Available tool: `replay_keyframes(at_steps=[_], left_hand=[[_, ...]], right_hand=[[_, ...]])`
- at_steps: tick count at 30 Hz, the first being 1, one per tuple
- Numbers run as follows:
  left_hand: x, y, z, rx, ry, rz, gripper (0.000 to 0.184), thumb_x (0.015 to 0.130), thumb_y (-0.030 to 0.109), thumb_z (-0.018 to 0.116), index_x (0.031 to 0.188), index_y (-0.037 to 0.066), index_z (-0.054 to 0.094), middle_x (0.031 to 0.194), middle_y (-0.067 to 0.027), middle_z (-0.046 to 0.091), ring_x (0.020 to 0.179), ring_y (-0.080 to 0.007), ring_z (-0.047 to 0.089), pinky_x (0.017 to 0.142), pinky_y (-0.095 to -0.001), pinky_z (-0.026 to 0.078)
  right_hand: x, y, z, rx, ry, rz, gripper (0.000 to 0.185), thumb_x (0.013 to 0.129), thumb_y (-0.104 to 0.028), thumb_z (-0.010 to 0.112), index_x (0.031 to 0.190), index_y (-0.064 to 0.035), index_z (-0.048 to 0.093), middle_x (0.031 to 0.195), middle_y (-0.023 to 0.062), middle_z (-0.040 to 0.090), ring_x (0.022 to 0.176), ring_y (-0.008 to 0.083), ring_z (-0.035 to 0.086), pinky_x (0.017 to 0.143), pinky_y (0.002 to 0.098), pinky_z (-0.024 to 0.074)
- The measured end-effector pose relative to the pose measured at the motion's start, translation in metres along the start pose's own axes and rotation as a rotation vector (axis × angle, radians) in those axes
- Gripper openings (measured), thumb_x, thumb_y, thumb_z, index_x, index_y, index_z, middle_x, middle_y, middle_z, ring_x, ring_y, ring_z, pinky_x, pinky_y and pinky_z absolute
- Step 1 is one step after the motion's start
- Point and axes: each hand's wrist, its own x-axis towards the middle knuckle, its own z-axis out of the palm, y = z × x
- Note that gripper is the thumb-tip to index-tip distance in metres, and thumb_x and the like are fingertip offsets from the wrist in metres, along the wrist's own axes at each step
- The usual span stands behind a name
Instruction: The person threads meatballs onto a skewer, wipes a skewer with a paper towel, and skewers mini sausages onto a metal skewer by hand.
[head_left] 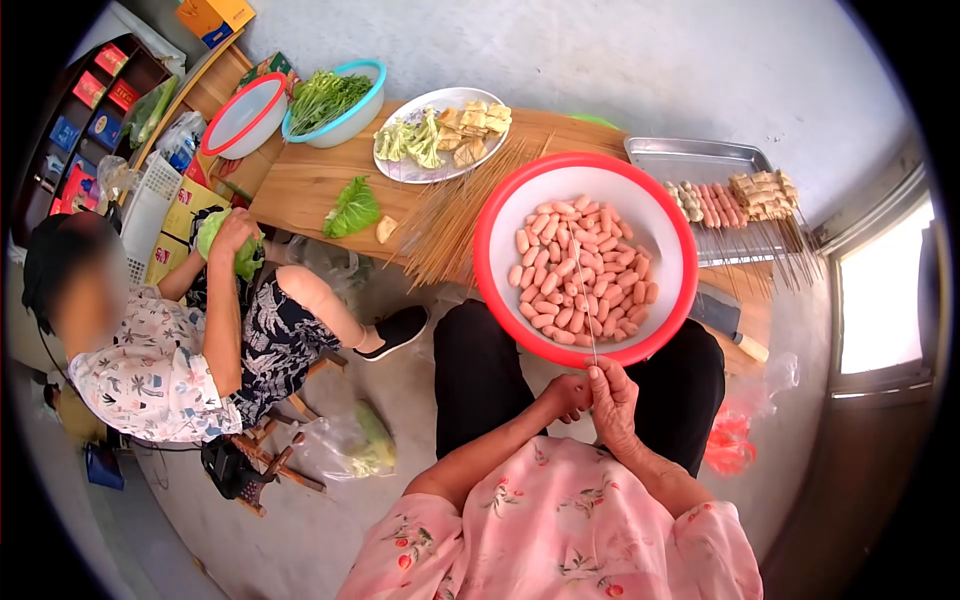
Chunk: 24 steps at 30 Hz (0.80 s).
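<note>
Mini sausages (607,272): heaped loose in the red-rimmed basin, many within reach of the stick.
Red-rimmed basin (485,245): over the person's thighs, by the edge of the wooden surface (290,195); keeping the knees level should steady it.
Bamboo skewer (591,325): slanting from the near rim across the heap; whether it has pierced a sausage cannot be told.
Right hand (613,398): pinching the skewer's near end; a firm grip close to that end should leave most of the shaft usable.
Left hand (568,396): curled just beside the right; whether it holds anything cannot be told. Fingertips are best kept off the point's line.
Piercing: centred, straight pushes seem wisest, since off-centre ones could split the soft skins.
Metal tray (690,155): bears threaded sausages (720,205) in a neat row, a useful guide for spacing.
</note>
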Motion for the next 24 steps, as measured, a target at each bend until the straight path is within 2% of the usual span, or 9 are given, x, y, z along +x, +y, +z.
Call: replay_keyframes(at_steps=[1, 3, 8, 10, 14, 20, 24], left_hand=[[-0.002, 0.002, -0.001, 0.029, -0.020, 0.022, 0.033, 0.081, 0.039, 0.057, 0.082, 0.006, 0.059, 0.072, -0.0042, 0.060, 0.054, -0.0157, 0.059, 0.042, -0.0270, 0.047], [-0.007, 0.004, -0.002, 0.042, -0.024, 0.031, 0.032, 0.081, 0.038, 0.057, 0.082, 0.006, 0.059, 0.072, -0.0040, 0.061, 0.054, -0.0157, 0.059, 0.042, -0.0270, 0.047], [-0.013, 0.015, -0.001, 0.028, -0.011, 0.000, 0.025, 0.082, 0.031, 0.055, 0.082, 0.007, 0.060, 0.074, -0.0054, 0.061, 0.053, -0.0155, 0.058, 0.043, -0.0269, 0.047], [-0.019, 0.009, -0.003, -0.085, -0.017, 0.082, 0.023, 0.082, 0.028, 0.055, 0.087, 0.006, 0.061, 0.074, -0.0073, 0.061, 0.053, -0.0157, 0.059, 0.043, -0.0270, 0.047], [-0.008, -0.001, -0.003, -0.091, 0.002, 0.117, 0.025, 0.082, 0.028, 0.056, 0.091, 0.005, 0.060, 0.073, -0.0083, 0.060, 0.052, -0.0156, 0.058, 0.043, -0.0272, 0.047], [-0.011, -0.002, -0.001, -0.109, 0.023, 0.095, 0.025, 0.082, 0.027, 0.057, 0.092, 0.004, 0.060, 0.073, -0.0083, 0.060, 0.053, -0.0157, 0.059, 0.043, -0.0278, 0.047], [-0.017, 0.009, -0.001, -0.059, -0.002, 0.095, 0.024, 0.083, 0.027, 0.056, 0.088, 0.004, 0.061, 0.069, -0.0067, 0.060, 0.048, -0.0127, 0.055, 0.039, -0.0253, 0.042]], right_hand=[[0.001, -0.003, 0.000, 0.000, -0.006, -0.002, 0.021, 0.095, -0.020, 0.051, 0.103, -0.0014, 0.059, 0.057, -0.0031, 0.048, 0.047, 0.0036, 0.043, 0.045, 0.0184, 0.0354], [-0.001, -0.010, 0.001, 0.104, -0.054, 0.148, 0.022, 0.095, -0.020, 0.052, 0.103, -0.0009, 0.059, 0.058, -0.0033, 0.049, 0.047, 0.0034, 0.043, 0.044, 0.0184, 0.0354], [0.004, -0.008, -0.004, 0.077, -0.032, 0.141, 0.024, 0.094, -0.021, 0.053, 0.103, -0.0003, 0.060, 0.059, -0.0031, 0.051, 0.047, 0.0029, 0.042, 0.044, 0.0179, 0.0340], [0.005, -0.008, -0.004, 0.118, -0.029, 0.117, 0.024, 0.094, -0.022, 0.053, 0.105, -0.0004, 0.060, 0.057, -0.0031, 0.049, 0.047, 0.0030, 0.041, 0.042, 0.0178, 0.0320], [0.005, 0.006, -0.009, 0.078, -0.006, 0.098, 0.024, 0.095, -0.021, 0.052, 0.105, -0.0006, 0.059, 0.054, -0.0028, 0.046, 0.044, 0.0038, 0.038, 0.041, 0.0186, 0.0295], [0.002, -0.001, -0.007, 0.116, -0.019, 0.126, 0.024, 0.095, -0.021, 0.051, 0.105, -0.0007, 0.059, 0.054, -0.0023, 0.047, 0.044, 0.0039, 0.038, 0.041, 0.0185, 0.0301], [0.007, -0.017, -0.013, 0.071, -0.016, 0.138, 0.021, 0.094, -0.016, 0.054, 0.103, 0.0016, 0.060, 0.055, -0.0018, 0.047, 0.046, 0.0039, 0.041, 0.042, 0.0201, 0.0340]])
